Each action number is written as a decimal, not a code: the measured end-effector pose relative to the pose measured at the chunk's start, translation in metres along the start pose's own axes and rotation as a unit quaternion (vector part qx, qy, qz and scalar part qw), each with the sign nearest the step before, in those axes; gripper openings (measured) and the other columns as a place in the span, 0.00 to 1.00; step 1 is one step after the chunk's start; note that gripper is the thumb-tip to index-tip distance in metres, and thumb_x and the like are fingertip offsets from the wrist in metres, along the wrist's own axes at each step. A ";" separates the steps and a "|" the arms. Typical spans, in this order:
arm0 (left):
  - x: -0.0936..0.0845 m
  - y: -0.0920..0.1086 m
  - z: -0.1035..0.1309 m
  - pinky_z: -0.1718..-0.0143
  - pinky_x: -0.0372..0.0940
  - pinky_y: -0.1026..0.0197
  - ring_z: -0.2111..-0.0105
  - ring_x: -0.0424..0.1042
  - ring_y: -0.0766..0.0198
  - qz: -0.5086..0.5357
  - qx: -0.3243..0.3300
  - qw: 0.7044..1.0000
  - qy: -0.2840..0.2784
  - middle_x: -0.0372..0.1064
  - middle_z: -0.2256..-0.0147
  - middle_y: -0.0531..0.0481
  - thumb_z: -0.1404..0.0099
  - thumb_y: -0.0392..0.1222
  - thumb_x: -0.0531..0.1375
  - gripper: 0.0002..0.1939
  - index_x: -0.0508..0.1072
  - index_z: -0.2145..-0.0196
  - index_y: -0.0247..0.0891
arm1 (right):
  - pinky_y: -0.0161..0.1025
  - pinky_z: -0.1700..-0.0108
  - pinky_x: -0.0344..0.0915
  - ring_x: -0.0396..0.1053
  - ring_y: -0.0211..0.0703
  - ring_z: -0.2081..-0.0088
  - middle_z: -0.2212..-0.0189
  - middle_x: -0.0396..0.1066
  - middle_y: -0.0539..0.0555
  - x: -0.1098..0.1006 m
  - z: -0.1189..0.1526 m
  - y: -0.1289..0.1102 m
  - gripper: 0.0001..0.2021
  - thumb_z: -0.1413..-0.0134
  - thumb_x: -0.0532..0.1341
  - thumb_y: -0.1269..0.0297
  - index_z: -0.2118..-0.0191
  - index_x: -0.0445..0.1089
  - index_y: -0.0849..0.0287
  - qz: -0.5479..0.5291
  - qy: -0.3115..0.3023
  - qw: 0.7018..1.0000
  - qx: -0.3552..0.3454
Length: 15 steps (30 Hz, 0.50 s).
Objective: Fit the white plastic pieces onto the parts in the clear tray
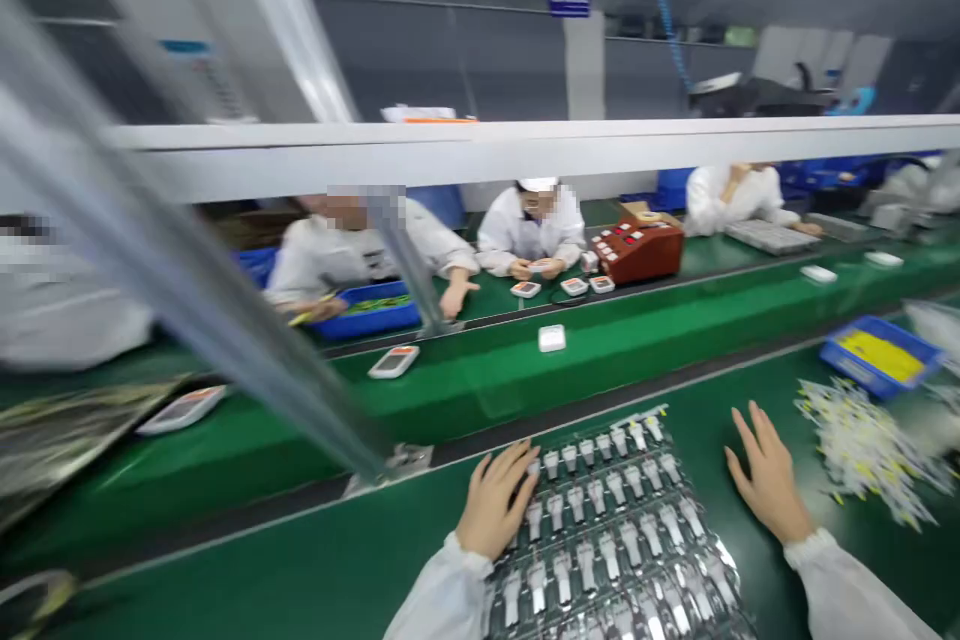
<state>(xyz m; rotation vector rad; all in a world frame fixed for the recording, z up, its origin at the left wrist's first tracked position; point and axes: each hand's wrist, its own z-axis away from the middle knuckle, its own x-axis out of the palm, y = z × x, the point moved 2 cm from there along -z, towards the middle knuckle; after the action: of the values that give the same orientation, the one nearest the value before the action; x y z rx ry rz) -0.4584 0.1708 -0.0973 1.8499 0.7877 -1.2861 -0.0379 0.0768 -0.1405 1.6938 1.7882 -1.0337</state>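
Observation:
A clear plastic tray (600, 512) lies on the green bench in front of me, with rows of small white parts (587, 565) in its pockets. Over the tray's far left corner rests my left hand (496, 500), its fingers stretched forward and the thumb apart from them. Its fingertips reach the first part of the far row; whether they touch it I cannot tell. To the right of the tray, my right hand (769, 475) is held over the bench surface with fingers spread and nothing in it.
A loose pile of white and yellow pieces (862, 445) and a blue bin (881, 355) of yellow pieces are at right. Beyond runs a green conveyor belt (480, 370) carrying white devices (394, 361). A slanted metal post (300, 390) stands at left. Several co-workers sit opposite.

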 end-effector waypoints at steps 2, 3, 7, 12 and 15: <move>0.008 -0.006 -0.001 0.39 0.50 0.42 0.41 0.61 0.56 0.001 -0.012 1.000 -0.013 0.62 0.40 0.46 0.29 0.46 0.46 0.21 0.65 0.41 0.48 | 0.54 0.41 0.56 0.44 0.56 0.33 0.32 0.43 0.59 -0.015 0.011 0.005 0.29 0.38 0.49 0.59 0.32 0.45 0.54 0.022 -0.023 0.999 0.015; 0.011 -0.007 -0.001 0.39 0.50 0.42 0.40 0.61 0.56 0.003 -0.018 1.000 -0.015 0.62 0.40 0.47 0.29 0.47 0.46 0.22 0.65 0.41 0.48 | 0.53 0.40 0.54 0.43 0.54 0.33 0.32 0.44 0.58 -0.022 0.013 0.006 0.28 0.37 0.48 0.60 0.33 0.47 0.54 0.035 -0.037 0.998 0.019; 0.016 -0.010 0.000 0.39 0.48 0.42 0.40 0.60 0.55 0.008 -0.031 0.999 -0.006 0.62 0.40 0.49 0.29 0.51 0.43 0.24 0.65 0.41 0.49 | 0.61 0.37 0.41 0.36 0.58 0.32 0.32 0.44 0.55 -0.048 0.015 0.020 0.26 0.38 0.48 0.59 0.35 0.53 0.52 0.134 -0.035 0.986 0.092; 0.015 -0.016 -0.001 0.40 0.51 0.43 0.39 0.60 0.54 0.009 -0.027 0.998 -0.049 0.61 0.39 0.52 0.31 0.54 0.44 0.25 0.64 0.40 0.51 | 0.75 0.43 0.33 0.26 0.75 0.33 0.30 0.29 0.61 -0.072 0.014 0.082 0.41 0.49 0.54 0.38 0.33 0.48 0.53 0.219 0.010 0.931 0.291; 0.011 -0.016 -0.002 0.41 0.53 0.44 0.39 0.59 0.54 0.009 -0.026 0.998 -0.056 0.61 0.40 0.52 0.32 0.54 0.45 0.25 0.64 0.41 0.51 | 0.77 0.45 0.36 0.28 0.76 0.34 0.31 0.28 0.60 -0.077 0.005 0.124 0.48 0.56 0.51 0.28 0.33 0.46 0.48 0.171 -0.032 0.913 0.369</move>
<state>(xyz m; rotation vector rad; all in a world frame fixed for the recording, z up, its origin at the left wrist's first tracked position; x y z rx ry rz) -0.4673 0.1820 -0.1105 1.7249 0.7360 -1.3318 0.0925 0.0188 -0.1098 2.2520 1.0298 -1.6953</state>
